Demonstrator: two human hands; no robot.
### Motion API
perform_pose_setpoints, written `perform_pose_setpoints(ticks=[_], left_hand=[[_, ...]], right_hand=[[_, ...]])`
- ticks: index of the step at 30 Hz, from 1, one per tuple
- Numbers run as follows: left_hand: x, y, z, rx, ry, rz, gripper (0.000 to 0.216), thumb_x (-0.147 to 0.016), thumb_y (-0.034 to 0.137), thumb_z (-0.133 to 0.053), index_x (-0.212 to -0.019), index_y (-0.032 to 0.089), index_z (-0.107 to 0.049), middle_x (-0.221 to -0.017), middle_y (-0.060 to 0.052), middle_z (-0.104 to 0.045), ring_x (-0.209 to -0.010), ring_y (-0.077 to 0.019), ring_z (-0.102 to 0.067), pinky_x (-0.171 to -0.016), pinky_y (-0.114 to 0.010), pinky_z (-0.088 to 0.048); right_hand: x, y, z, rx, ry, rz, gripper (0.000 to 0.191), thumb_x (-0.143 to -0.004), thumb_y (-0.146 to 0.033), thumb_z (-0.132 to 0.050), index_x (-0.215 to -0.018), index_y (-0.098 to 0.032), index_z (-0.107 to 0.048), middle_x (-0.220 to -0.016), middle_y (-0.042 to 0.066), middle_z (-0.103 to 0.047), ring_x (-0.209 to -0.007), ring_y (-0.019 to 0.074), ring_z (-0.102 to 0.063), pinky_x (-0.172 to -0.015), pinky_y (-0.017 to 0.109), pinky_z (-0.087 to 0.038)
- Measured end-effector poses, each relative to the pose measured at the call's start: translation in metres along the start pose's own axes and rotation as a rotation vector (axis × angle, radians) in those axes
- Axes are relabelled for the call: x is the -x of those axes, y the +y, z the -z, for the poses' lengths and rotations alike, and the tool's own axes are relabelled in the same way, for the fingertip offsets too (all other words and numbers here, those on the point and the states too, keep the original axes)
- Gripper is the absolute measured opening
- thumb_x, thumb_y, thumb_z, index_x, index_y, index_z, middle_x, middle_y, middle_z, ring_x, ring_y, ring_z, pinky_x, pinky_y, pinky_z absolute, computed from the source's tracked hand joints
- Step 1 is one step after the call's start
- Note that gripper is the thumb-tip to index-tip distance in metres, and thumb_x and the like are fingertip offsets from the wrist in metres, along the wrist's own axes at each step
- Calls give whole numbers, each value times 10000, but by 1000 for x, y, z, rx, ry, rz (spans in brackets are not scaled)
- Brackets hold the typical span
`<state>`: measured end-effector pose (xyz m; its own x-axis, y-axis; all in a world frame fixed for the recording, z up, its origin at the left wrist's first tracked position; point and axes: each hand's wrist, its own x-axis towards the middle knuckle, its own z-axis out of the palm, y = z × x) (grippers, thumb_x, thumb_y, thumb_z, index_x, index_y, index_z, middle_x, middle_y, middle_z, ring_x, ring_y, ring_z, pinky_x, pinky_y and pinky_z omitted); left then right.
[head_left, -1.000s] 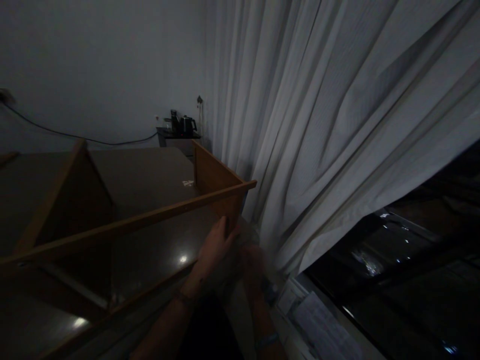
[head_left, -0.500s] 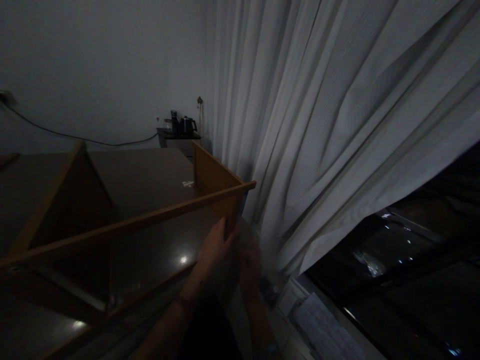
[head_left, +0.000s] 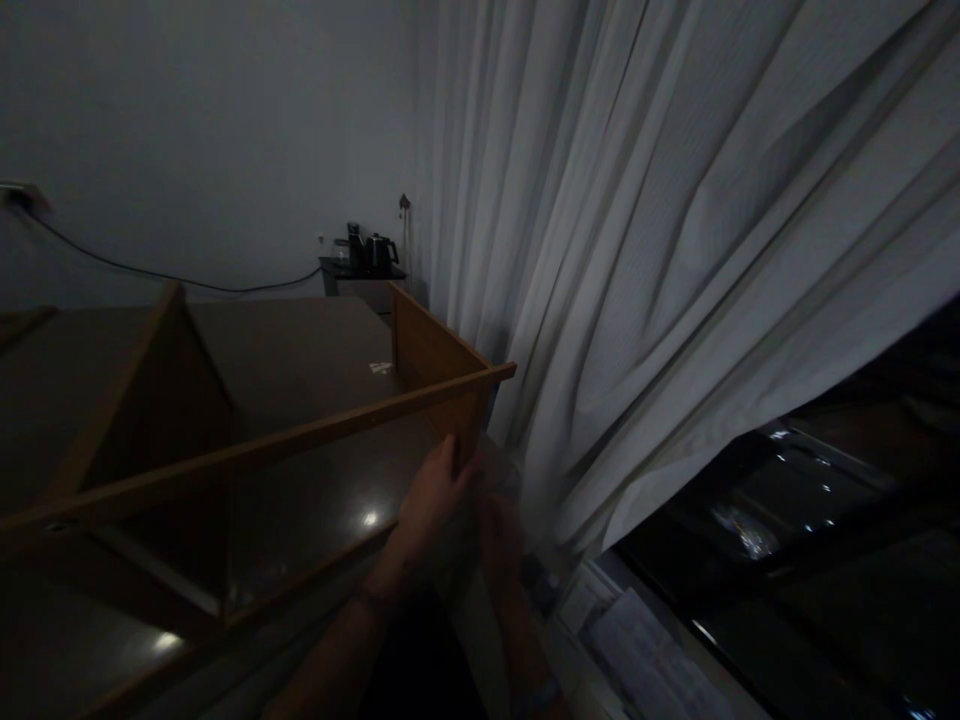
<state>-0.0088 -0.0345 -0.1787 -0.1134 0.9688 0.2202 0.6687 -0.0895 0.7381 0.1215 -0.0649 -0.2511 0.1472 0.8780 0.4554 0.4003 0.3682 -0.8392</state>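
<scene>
A wooden shelf frame [head_left: 360, 412] with upright boards stands on a grey-brown surface. My left hand [head_left: 435, 490] is closed around the lower edge of its right end board [head_left: 459, 418], thumb on the outer side and fingers on the inner. Just right of that board, my right hand [head_left: 501, 535] is held low with its fingers drawn together. Dim light and blur hide what they grip. A pale, hazy patch, perhaps thin plastic, lies around these fingers.
Long white curtains [head_left: 600, 250] hang close on the right. A black kettle [head_left: 380, 250] stands on a small cabinet at the back. Small pale pieces [head_left: 381, 368] lie inside the frame. A black cable [head_left: 187, 284] runs along the wall. White boxes or packs [head_left: 637, 640] lie lower right.
The view has shifted slightly, so the frame and cabinet appear a little farther right. My left hand keeps its grip on the board; my right hand stays beside it, almost unmoved.
</scene>
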Motion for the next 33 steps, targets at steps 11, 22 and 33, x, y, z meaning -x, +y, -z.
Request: perform_pose_setpoints(ticks=[11, 22, 33], left_hand=[[1, 0, 1, 9, -17, -16, 666, -908, 584, -386, -1382, 118, -372, -1341, -202, -529, -1236, -283, -527, -1018, -402, -420], [-1, -3, -3, -29, 7, -21, 638, -914, 559, -407, -1372, 115, -392, -1330, -192, -547, -1228, -270, -539, -1003, -376, -434], [1, 0, -2, -58, 3, 5, 673, -917, 566, -387, -1385, 83, -378, -1347, -209, -529, -1239, -289, -528, -1013, -385, -421]], right_hand=[[0, 5, 20, 106, -149, 211, 301, -927, -419, -491, -1089, -259, -688, -949, 57, -713, -862, 200, -663, -737, 311, -530], [-8, 10, 22, 226, -166, 417, 274, -947, -347, -500, -1156, -286, -666, -894, 51, -703, -825, 199, -648, -762, 340, -527], [-6, 0, -4, 54, 102, -118, 478, -934, -530, -431, -696, -180, -653, -626, 16, -626, -602, 144, -555, -572, 243, -410]])
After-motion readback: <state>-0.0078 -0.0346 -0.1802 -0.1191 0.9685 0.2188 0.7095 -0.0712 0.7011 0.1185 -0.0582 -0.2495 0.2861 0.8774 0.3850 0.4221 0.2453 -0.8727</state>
